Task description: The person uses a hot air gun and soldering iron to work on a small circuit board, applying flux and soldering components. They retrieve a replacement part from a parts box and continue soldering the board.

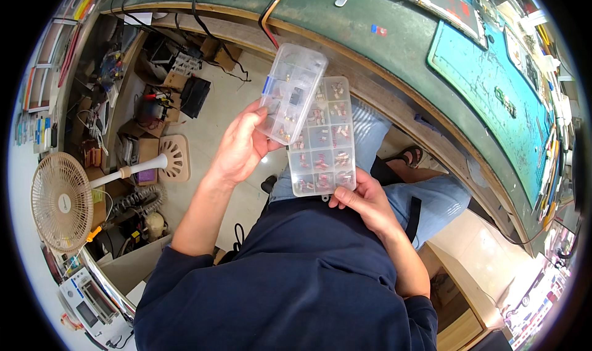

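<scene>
My left hand (245, 135) grips a smaller clear plastic compartment box (287, 107) by its lower left edge. A few small parts and a dark piece show through its lid. Beneath and to the right of it, a larger clear compartment box (321, 152) rests over my lap. Small reddish and metallic parts fill many of its sections. At its lower right corner my right hand (364, 201) holds on, thumb over the edge. The smaller box covers the upper left part of the larger one.
Ahead runs a green workbench (314, 12) with a turquoise mat (456, 61) and an opened electronic device (444, 8). On the left stand a beige fan (61, 203) and a shelf with cluttered boxes (148, 113). Cables (200, 21) hang over the bench edge. A wooden cabinet (462, 301) is at lower right.
</scene>
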`<control>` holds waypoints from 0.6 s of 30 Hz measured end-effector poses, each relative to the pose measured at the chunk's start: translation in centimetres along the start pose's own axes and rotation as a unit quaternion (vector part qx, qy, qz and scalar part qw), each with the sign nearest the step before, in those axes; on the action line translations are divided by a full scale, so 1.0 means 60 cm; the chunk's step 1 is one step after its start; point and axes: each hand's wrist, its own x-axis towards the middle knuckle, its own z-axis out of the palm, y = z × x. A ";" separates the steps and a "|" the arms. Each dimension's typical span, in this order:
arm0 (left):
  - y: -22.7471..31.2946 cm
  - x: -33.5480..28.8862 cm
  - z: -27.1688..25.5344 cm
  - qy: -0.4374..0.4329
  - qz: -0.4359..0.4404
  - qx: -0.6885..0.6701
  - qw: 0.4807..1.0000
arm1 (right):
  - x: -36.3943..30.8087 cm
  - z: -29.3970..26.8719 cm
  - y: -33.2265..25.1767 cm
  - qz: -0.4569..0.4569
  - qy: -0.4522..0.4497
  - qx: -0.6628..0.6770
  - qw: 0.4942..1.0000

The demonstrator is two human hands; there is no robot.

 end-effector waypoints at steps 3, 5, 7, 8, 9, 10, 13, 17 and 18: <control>-0.014 -0.001 -0.005 0.006 0.025 -0.027 0.999 | 0.004 0.013 -0.008 0.001 0.010 -0.006 1.000; -0.017 -0.001 -0.009 0.010 0.023 -0.024 0.999 | 0.009 0.018 -0.007 -0.002 0.007 -0.007 1.000; -0.017 -0.002 -0.006 0.019 0.027 -0.009 0.999 | 0.012 0.022 -0.009 -0.002 0.017 -0.011 1.000; -0.017 -0.002 -0.001 0.026 0.032 0.005 0.999 | 0.014 0.023 -0.009 -0.002 0.021 -0.014 1.000; -0.017 -0.002 0.002 0.033 0.038 0.018 0.999 | 0.015 0.023 -0.008 0.000 0.022 -0.016 1.000; -0.019 0.000 0.002 0.032 0.038 0.015 0.999 | 0.016 0.023 -0.006 0.001 0.022 -0.018 1.000; -0.019 0.001 -0.002 0.031 0.039 0.004 0.999 | 0.018 0.023 -0.005 0.012 0.022 -0.015 1.000; -0.018 0.001 -0.007 0.023 0.040 -0.009 0.999 | 0.021 0.022 0.001 0.011 0.017 -0.006 1.000; -0.017 0.001 -0.008 0.023 0.039 -0.009 0.999 | 0.021 0.023 0.001 0.015 0.019 -0.008 1.000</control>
